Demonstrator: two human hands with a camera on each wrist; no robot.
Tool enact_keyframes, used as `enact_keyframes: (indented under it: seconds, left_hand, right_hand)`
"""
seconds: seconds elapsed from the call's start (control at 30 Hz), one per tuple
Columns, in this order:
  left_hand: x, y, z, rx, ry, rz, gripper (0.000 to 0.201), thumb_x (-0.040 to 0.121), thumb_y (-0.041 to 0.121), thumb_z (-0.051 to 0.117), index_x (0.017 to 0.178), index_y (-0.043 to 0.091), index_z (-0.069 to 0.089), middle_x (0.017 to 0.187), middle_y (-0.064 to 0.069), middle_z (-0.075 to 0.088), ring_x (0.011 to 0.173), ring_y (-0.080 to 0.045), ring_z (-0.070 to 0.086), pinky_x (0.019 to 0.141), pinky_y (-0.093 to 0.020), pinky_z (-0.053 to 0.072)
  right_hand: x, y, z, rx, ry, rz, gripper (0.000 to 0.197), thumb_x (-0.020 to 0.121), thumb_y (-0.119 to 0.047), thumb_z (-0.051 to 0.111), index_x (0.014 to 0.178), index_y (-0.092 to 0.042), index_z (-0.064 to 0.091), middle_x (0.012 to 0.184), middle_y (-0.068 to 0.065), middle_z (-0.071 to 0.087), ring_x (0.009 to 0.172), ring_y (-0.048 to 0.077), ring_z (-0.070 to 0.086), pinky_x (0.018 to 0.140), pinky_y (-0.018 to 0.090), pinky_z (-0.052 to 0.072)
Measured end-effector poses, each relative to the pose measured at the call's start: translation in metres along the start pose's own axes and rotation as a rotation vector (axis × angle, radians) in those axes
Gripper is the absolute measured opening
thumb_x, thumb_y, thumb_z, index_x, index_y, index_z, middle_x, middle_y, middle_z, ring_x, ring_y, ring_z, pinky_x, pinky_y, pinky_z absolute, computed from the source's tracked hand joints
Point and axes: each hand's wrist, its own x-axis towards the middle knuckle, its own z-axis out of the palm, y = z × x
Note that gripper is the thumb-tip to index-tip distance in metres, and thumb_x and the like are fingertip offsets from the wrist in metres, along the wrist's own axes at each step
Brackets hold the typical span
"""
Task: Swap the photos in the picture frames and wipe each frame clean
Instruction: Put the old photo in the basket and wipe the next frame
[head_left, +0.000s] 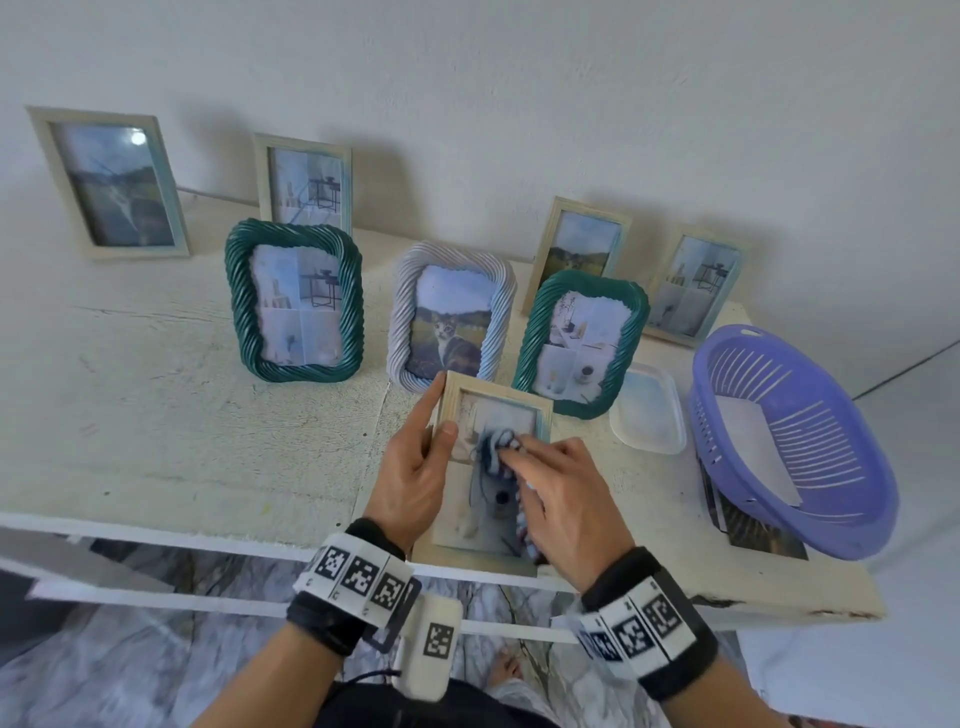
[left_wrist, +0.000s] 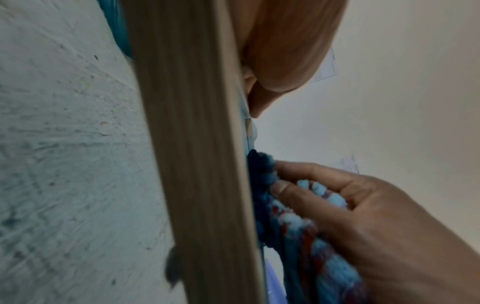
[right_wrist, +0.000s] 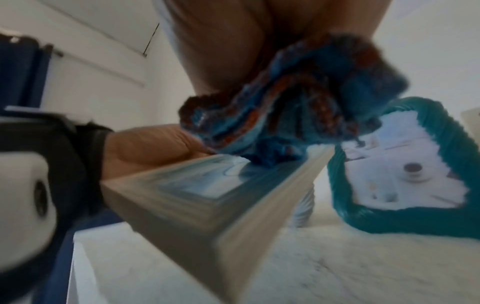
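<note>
I hold a pale wooden picture frame (head_left: 457, 415) in my left hand (head_left: 410, 478), raised off the white table (head_left: 182, 415) and tilted toward me near its front edge. My thumb lies on the frame's front at its left rail, my index finger stretches straight up along the left edge, and the rest of the fingers curl behind it, so the hand grips the frame. My right hand (head_left: 563, 493) clenches a bunched blue, white and red knitted cloth (head_left: 501, 449) and presses it against the glass in the upper middle of the frame; the cloth's tail hangs down the frame's right side. The right wrist view shows the cloth (right_wrist: 285, 107) touching the glass, blurred.

Behind the held frame stand three twisted-rope frames: a green one (head_left: 293, 301) on the left, a lilac one with a cat photo (head_left: 449, 317) in the middle, and another green one (head_left: 582, 343) on the right. Four pale wooden frames lean against the wall further back. To the right lie a clear plastic sheet (head_left: 649, 410) and a purple plastic basket (head_left: 795, 441), which rests partly on a loose photo (head_left: 763, 535).
</note>
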Motion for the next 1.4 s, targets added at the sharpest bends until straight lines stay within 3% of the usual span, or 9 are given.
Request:
enact_keyframes:
  seconds: [0.1,0.3,0.43,0.53,0.73,0.97,1.07,1.3,1.4]
  left_hand:
    - [0.008,0.002,0.0,-0.026,0.012,-0.004,0.052,0.099,0.027,0.045,0.15,0.025,0.032,0.086,-0.019,0.066,0.076,-0.019,0.058,0.078,-0.037,0.051]
    - [0.003,-0.002,-0.004,0.006,0.023,-0.005,0.049,0.101,0.005,0.042,0.149,0.012,0.032,0.054,0.007,0.048,0.055,0.007,0.046,0.06,-0.01,0.04]
    - [0.003,0.001,0.002,0.053,0.039,0.016,0.051,0.1,0.023,0.044,0.15,0.019,0.033,0.066,0.001,0.046,0.059,-0.01,0.041,0.061,-0.024,0.038]
    - [0.006,0.001,-0.004,0.031,0.029,0.023,0.056,0.095,0.031,0.044,0.149,0.02,0.034,0.075,-0.003,0.052,0.067,-0.013,0.047,0.066,-0.031,0.044]
    - [0.005,0.006,0.002,0.035,0.028,0.053,0.048,0.102,0.013,0.045,0.148,0.019,0.034,0.058,0.015,0.047,0.054,0.002,0.041,0.059,-0.016,0.041]
    - [0.004,0.002,-0.008,-0.002,0.032,0.012,0.052,0.098,0.03,0.048,0.148,0.024,0.037,0.066,-0.005,0.041,0.061,-0.017,0.038,0.062,-0.036,0.039]
    - [0.003,0.005,-0.003,-0.015,0.002,0.024,0.056,0.095,0.038,0.046,0.148,0.027,0.036,0.064,-0.008,0.042,0.058,-0.019,0.037,0.055,-0.04,0.041]
    - [0.007,0.007,-0.01,0.033,0.029,0.05,0.05,0.099,0.021,0.047,0.147,0.02,0.035,0.055,0.015,0.044,0.053,-0.003,0.038,0.058,-0.022,0.04]
    - [0.005,0.009,-0.009,0.006,-0.015,0.027,0.053,0.094,0.039,0.047,0.147,0.033,0.037,0.055,-0.013,0.041,0.056,-0.019,0.04,0.054,-0.039,0.045]
  right_hand:
    - [0.014,-0.011,0.001,0.005,0.084,0.067,0.048,0.062,0.006,0.077,0.106,-0.009,0.068,0.112,0.005,0.066,0.085,0.022,0.048,0.072,0.034,0.053]
    - [0.009,-0.017,-0.007,-0.041,0.045,-0.198,0.036,0.058,0.009,0.074,0.089,-0.01,0.073,0.104,0.004,0.07,0.09,0.007,0.038,0.077,0.025,0.039]
    - [0.029,-0.004,-0.01,-0.087,0.055,-0.023,0.048,0.057,0.009,0.072,0.101,-0.012,0.07,0.109,0.003,0.063,0.087,0.018,0.046,0.078,0.028,0.045]
    - [0.022,-0.016,-0.011,-0.075,0.001,-0.178,0.04,0.067,0.005,0.055,0.101,-0.01,0.07,0.115,0.005,0.063,0.094,0.014,0.044,0.081,0.026,0.034]
    - [0.028,0.005,-0.015,-0.12,-0.033,-0.126,0.042,0.064,0.006,0.07,0.1,-0.016,0.069,0.117,-0.002,0.061,0.1,0.015,0.045,0.087,0.028,0.038]
    - [0.015,-0.009,-0.026,-0.087,-0.126,-0.294,0.039,0.065,0.004,0.056,0.096,-0.013,0.073,0.113,0.0,0.064,0.097,0.009,0.039,0.083,0.024,0.035]
    - [0.026,0.008,-0.02,-0.159,-0.131,-0.122,0.043,0.07,0.005,0.064,0.106,-0.017,0.069,0.122,-0.002,0.057,0.1,0.022,0.047,0.088,0.024,0.035]
    - [0.012,-0.014,-0.021,-0.008,-0.14,-0.261,0.038,0.075,0.0,0.047,0.101,-0.012,0.072,0.117,0.004,0.06,0.1,0.02,0.045,0.09,0.026,0.042]
    - [0.018,0.002,-0.024,-0.011,-0.114,-0.132,0.032,0.076,0.004,0.059,0.102,-0.01,0.071,0.119,0.008,0.054,0.104,0.025,0.051,0.088,0.035,0.052]
